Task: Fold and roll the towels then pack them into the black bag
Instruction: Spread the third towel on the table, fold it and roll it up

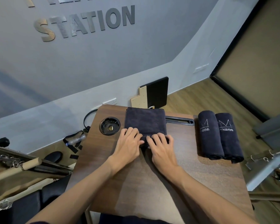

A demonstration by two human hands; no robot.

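Observation:
A dark navy towel point(145, 121) lies folded into a strip on the wooden table point(136, 183), its far end at the table's back edge. The near end is curled into a small roll. My left hand point(128, 143) and my right hand point(162, 145) sit side by side on that roll, fingers curled over it. Two finished rolled towels point(208, 135) point(228, 136) with white lettering lie side by side at the right of the table. No black bag is clearly in view.
A round black cup holder point(110, 126) is set into the table left of the towel. A black slot point(179, 121) runs along the back edge. Exercise gear and straps point(74, 141) lie on the floor at left; a metal frame point(265, 168) stands at right.

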